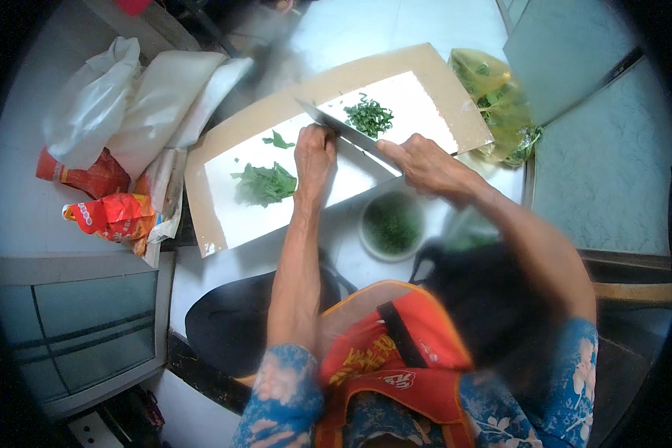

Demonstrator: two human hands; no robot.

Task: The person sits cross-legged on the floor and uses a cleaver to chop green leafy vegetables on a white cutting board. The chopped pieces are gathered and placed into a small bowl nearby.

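Observation:
My right hand (425, 162) is closed round the handle end of a long kitchen knife (353, 134), whose blade lies slantwise over a white cutting surface (257, 224) on a tan board. Beside the blade, my left hand (315, 147) is curled with its knuckles near the steel; what is under its fingers is hidden. A pile of finely cut green leaves (369, 116) sits on the far side of the knife. To the left of my left hand lie larger green leaves (266, 183) and a small leaf piece (280, 140).
A round bowl of chopped greens (393, 225) stands below the board, near my legs. Right of the board is a yellowish plastic bag of greens (495, 101). White sacks (157, 101) and a red-orange packet (112, 215) lie left. Glass-panelled doors flank both sides.

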